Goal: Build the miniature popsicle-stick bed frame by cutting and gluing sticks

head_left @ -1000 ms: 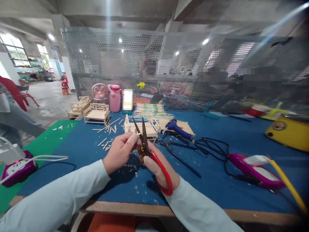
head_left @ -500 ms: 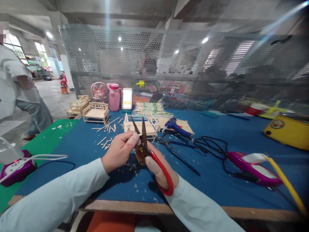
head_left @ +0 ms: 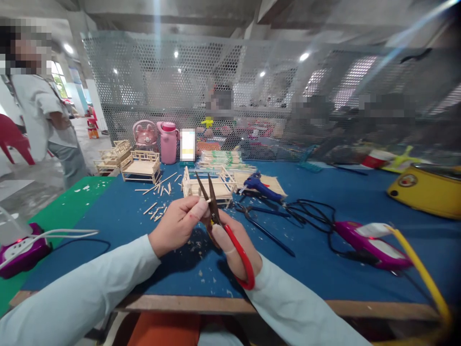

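My left hand (head_left: 179,225) pinches a short pale wooden stick (head_left: 208,200), whose tip shows between the scissor blades. Red-handled scissors (head_left: 248,262) are in my right hand (head_left: 236,240), thumb through the handle, blades pointing away and slightly parted around the stick. Just beyond the blades stands a small bench-like frame of wooden sticks (head_left: 216,190). Loose cut sticks (head_left: 154,210) lie left of my left hand. A similar miniature bench (head_left: 141,166) stands farther back on the left, with more stick pieces of furniture (head_left: 113,156) behind it.
Right of my hands lie blue pliers (head_left: 270,235), a blue glue gun (head_left: 264,187) with black cord, and a purple power strip (head_left: 370,247). A pink bottle (head_left: 168,144) and phone (head_left: 188,145) stand before a perforated metal screen (head_left: 158,81). A yellow pot (head_left: 427,192) is far right. A person (head_left: 50,105) stands left.
The scissor blades have drawn closer together around the stick as my right hand's grip tightened. The person at left shows more fully, and the whole view has shifted slightly.
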A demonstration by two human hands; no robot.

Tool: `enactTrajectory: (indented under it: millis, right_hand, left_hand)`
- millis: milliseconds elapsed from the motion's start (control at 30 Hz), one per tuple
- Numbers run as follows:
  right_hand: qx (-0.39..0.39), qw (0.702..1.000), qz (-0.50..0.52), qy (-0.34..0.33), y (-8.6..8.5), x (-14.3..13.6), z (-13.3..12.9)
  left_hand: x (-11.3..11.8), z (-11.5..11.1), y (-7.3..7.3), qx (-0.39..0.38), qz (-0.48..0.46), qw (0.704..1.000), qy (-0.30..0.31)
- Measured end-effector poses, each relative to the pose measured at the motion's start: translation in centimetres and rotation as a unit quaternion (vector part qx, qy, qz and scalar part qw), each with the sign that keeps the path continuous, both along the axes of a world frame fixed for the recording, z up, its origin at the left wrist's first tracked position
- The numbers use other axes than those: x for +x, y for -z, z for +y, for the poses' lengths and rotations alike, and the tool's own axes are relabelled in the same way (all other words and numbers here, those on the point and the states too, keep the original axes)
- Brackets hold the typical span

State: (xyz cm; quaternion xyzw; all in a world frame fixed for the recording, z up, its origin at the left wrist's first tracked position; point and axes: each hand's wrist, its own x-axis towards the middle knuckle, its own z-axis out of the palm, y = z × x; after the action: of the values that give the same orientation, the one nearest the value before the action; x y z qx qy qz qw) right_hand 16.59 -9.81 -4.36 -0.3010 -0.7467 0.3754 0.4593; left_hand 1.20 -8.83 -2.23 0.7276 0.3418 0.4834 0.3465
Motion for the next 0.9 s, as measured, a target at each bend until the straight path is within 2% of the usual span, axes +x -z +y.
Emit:
enactTrajectory:
  millis: [133, 333, 500, 667, 900]
  right_hand:
    - [-0.037, 0.999, 0.018, 0.012, 0.6, -0.2, 0.1]
    - [-0.119, 0.99, 0.078, -0.025, 1.2, -0.5, 0.3]
    - [-0.031, 0.998, 0.046, -0.026, 0.5, -0.3, 0.2]
    - [0.042, 0.997, 0.007, -0.066, -0.3, -0.2, 0.2]
    - [0.039, 0.997, 0.005, -0.07, -0.3, -0.2, 0.0]
  left_hand:
    - [0.3, -0.1, 0.0, -0.021, -0.018, 1.0, -0.005]
    - [0.3, 0.4, 0.5, -0.115, -0.105, 0.988, 0.02]
    - [0.3, 0.4, 0.2, -0.116, -0.111, 0.987, 0.009]
    - [0.2, 0.0, -0.5, -0.128, -0.092, 0.987, -0.011]
    - [0.0, 0.1, -0.5, -0.11, -0.089, 0.99, 0.008]
